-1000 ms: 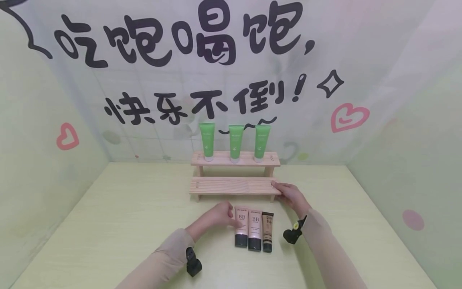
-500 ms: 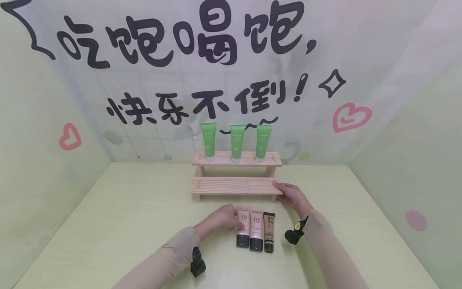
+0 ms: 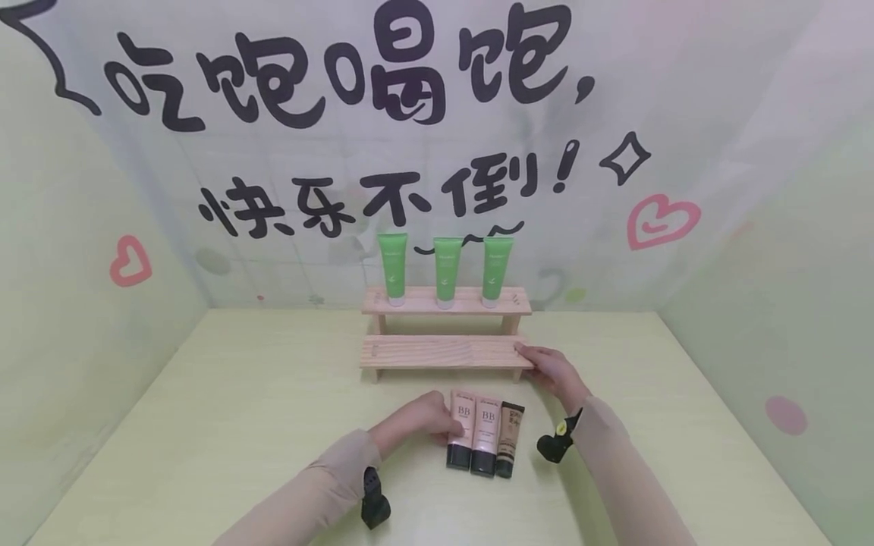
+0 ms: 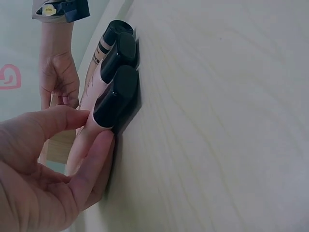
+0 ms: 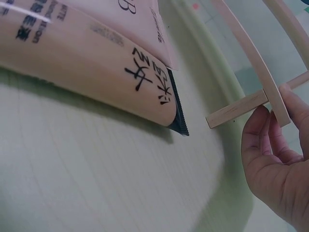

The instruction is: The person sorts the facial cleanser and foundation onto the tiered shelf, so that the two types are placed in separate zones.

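Three tubes lie side by side on the pale green table [image 3: 239, 425]: two pink BB tubes [image 3: 461, 425] [image 3: 486, 434] with black caps and a narrower tan tube [image 3: 508, 437]. My left hand [image 3: 416, 421] pinches the leftmost pink tube between thumb and fingers, shown close up in the left wrist view [image 4: 104, 108]. My right hand [image 3: 549, 371] grips the right end of the lower step of a wooden two-step shelf [image 3: 437, 353]; its fingers [image 5: 280, 145] curl round the step's edge [image 5: 251, 53].
Three green tubes [image 3: 392, 265] [image 3: 447, 269] [image 3: 496, 267] stand cap down on the shelf's upper step [image 3: 444, 301]. Printed fabric walls close the table in at the back and on both sides. Black wrist cameras [image 3: 374, 500] [image 3: 554, 444] sit on both sleeves.
My left hand has pushed the leftmost pink tube slightly rightward, and the row has bunched and tilted a little. My right hand stays on the shelf end.
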A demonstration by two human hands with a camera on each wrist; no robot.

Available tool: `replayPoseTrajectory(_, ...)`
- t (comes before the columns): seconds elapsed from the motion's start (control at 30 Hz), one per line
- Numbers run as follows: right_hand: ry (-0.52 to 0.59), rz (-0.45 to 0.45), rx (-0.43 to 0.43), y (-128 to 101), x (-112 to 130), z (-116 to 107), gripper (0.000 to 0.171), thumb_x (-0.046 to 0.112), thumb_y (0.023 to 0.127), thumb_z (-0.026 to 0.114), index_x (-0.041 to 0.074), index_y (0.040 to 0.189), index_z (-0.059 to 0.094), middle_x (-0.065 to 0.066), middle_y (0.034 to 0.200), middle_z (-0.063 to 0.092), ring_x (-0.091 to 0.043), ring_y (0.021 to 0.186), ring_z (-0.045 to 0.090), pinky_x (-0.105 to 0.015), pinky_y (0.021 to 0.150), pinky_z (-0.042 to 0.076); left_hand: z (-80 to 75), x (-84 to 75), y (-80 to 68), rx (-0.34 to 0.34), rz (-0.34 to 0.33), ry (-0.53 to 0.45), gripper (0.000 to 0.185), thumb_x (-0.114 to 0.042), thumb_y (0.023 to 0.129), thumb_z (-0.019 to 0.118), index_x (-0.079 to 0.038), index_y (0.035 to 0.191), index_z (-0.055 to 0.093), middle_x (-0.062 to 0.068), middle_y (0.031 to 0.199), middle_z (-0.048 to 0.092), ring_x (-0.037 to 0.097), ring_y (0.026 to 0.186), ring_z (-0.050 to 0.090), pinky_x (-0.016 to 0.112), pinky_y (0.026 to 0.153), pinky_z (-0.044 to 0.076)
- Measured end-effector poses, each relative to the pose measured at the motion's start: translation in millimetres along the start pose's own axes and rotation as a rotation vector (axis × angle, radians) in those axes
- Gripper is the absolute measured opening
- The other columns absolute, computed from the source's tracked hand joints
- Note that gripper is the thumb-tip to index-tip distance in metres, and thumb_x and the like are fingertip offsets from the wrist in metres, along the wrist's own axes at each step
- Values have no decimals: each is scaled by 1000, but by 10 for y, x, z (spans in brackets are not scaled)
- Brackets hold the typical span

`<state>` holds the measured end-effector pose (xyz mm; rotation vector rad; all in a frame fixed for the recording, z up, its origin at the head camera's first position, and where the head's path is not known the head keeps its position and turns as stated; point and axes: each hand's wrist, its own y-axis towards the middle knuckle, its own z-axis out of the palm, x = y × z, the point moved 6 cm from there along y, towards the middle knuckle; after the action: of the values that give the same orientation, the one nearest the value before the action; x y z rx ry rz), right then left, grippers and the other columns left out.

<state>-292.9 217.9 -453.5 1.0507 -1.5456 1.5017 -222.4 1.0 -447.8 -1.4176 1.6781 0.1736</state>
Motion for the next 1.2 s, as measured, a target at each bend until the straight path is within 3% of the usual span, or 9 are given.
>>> replayPoseTrajectory(0.33, -8, -1, -4, 29, -8, -5, 63, 31, 92, 53, -11, 134, 33, -25, 135, 42, -10, 100, 57, -39, 108, 36, -22, 57, -13, 29, 35, -91, 13, -11, 75, 68, 1, 77, 66, 10, 66, 67, 14, 54, 59, 23, 55, 52)
replayPoseTrajectory(0.67, -13, 19, -13, 20, -17, -14, 65, 33, 91, 55, -9, 134, 34, -20, 130, 48, -9, 98, 56, -36, 107, 38, -82, 49, 0, 39, 63, -200, 23, -9, 77, 69, 5, 93, 62, 12, 75, 67, 18, 62, 64, 30, 63, 56)
replayPoseTrajectory(0.93, -14, -2, 3, 9, -1, -12, 63, 32, 91, 53, -11, 134, 34, -20, 129, 49, -6, 92, 57, -37, 107, 37, -136, -73, 45, 26, 133, -274, 32, -6, 76, 68, 8, 102, 54, 11, 84, 61, 17, 70, 60, 29, 65, 57)
replayPoseTrajectory(1.2, -12, -1, -3, 5, 3, -2, 63, 31, 91, 54, -11, 134, 34, -25, 135, 43, -13, 104, 57, -37, 106, 38, -189, -240, 80, 0, 197, -304, 28, -1, 75, 67, 8, 100, 57, 12, 86, 62, 17, 72, 59, 28, 67, 56)
